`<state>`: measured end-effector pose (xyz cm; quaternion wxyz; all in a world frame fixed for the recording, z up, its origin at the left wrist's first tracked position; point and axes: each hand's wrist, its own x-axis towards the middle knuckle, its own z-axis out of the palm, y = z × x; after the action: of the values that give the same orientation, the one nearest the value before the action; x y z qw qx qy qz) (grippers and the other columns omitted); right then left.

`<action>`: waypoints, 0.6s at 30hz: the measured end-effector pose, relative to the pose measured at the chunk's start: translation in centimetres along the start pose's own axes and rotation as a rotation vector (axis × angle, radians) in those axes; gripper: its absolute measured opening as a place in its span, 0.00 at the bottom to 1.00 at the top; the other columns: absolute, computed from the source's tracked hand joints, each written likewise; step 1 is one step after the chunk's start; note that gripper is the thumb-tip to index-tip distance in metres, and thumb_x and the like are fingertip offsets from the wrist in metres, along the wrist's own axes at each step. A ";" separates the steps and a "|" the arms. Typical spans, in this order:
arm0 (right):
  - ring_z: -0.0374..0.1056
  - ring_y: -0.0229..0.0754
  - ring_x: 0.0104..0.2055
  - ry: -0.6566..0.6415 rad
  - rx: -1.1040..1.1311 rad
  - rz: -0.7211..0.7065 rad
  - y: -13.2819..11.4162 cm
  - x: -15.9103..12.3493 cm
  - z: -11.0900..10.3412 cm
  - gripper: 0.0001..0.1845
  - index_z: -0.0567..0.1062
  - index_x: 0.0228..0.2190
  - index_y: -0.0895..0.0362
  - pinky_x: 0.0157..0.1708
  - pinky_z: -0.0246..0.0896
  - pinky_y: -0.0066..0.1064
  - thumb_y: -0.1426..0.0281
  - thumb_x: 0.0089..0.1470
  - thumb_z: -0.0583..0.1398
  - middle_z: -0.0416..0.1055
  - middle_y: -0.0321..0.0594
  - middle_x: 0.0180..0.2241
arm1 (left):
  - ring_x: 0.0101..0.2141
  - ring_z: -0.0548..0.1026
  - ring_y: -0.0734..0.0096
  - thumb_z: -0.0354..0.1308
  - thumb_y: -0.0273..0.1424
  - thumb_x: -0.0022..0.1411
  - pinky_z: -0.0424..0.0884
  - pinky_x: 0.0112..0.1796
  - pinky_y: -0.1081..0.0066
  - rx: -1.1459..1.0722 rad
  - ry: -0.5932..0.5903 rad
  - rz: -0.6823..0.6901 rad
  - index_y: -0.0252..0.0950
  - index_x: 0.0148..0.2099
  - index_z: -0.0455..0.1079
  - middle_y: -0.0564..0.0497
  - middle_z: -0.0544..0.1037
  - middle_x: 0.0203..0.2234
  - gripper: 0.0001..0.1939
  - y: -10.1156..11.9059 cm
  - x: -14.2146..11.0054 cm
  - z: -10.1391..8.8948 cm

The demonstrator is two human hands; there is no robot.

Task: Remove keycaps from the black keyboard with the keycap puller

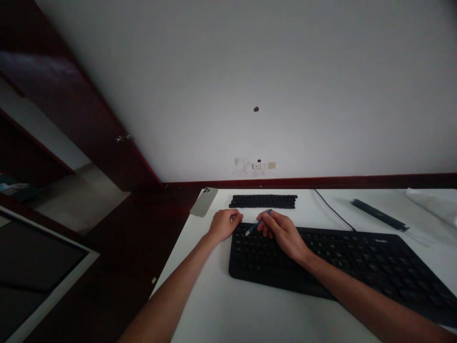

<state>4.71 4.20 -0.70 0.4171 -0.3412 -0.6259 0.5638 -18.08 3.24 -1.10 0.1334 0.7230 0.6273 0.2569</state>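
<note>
A black keyboard lies slantwise on the white table, its cable running off the back. My right hand is closed around a slim blue brush-like tool. The tool's pale tip points down and left, over the keyboard's upper left keys. Beside that corner rests my left hand, its fingers curled and the thumb bent in. Whatever it may hold is too small to make out. Behind both hands, small black keycaps stand in neat rows.
A phone lies face down at the table's back left corner. To the right are a dark narrow strip-like object and a white cloth or bag. The wall has sockets; an open door stands left.
</note>
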 end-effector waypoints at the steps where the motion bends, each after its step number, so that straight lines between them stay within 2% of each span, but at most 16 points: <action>1: 0.67 0.39 0.27 -0.011 -0.007 -0.006 -0.1 0.0 0.0 0.24 0.76 0.39 0.57 0.26 0.59 0.31 0.50 0.66 0.54 0.76 0.40 0.29 | 0.28 0.72 0.69 0.52 0.42 0.70 0.59 0.31 0.72 -0.001 -0.002 -0.001 0.38 0.31 0.75 0.52 0.78 0.25 0.20 0.0 0.0 0.0; 4: 0.67 0.39 0.27 -0.016 -0.023 -0.016 -0.3 -0.1 0.0 0.24 0.76 0.40 0.57 0.26 0.59 0.31 0.50 0.66 0.55 0.77 0.41 0.31 | 0.28 0.73 0.69 0.51 0.42 0.71 0.59 0.32 0.72 -0.007 -0.013 -0.006 0.38 0.31 0.76 0.52 0.78 0.26 0.20 0.1 0.0 -0.1; 8: 0.68 0.39 0.27 -0.033 -0.052 -0.011 -0.4 -0.1 0.0 0.24 0.77 0.36 0.58 0.27 0.60 0.31 0.51 0.66 0.55 0.75 0.40 0.28 | 0.28 0.73 0.69 0.52 0.42 0.71 0.59 0.31 0.72 -0.013 -0.018 -0.004 0.38 0.31 0.75 0.52 0.78 0.25 0.20 0.2 0.0 -0.2; 11: 0.67 0.39 0.27 -0.016 -0.050 -0.008 -0.4 -0.1 0.1 0.23 0.77 0.38 0.58 0.26 0.60 0.31 0.51 0.66 0.55 0.77 0.41 0.30 | 0.28 0.72 0.70 0.52 0.42 0.70 0.59 0.31 0.72 -0.009 -0.015 0.000 0.38 0.30 0.75 0.53 0.78 0.25 0.20 0.2 0.0 -0.2; 15: 0.68 0.39 0.27 -0.061 -0.060 0.002 -0.4 -0.1 0.1 0.23 0.77 0.35 0.58 0.27 0.61 0.31 0.52 0.66 0.56 0.76 0.40 0.28 | 0.28 0.72 0.69 0.52 0.41 0.70 0.59 0.31 0.72 -0.001 -0.015 -0.002 0.38 0.31 0.75 0.53 0.78 0.25 0.19 0.2 0.0 -0.2; 18: 0.69 0.39 0.26 -0.029 -0.045 0.002 -0.3 0.0 0.1 0.22 0.77 0.39 0.57 0.26 0.61 0.31 0.52 0.66 0.55 0.78 0.42 0.32 | 0.28 0.72 0.69 0.52 0.41 0.71 0.59 0.32 0.72 -0.008 -0.019 -0.004 0.38 0.31 0.75 0.52 0.78 0.26 0.20 0.1 0.0 -0.2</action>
<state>4.65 4.07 -0.39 0.3995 -0.3429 -0.6442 0.5548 -18.08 3.23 -0.82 0.1426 0.7237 0.6263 0.2522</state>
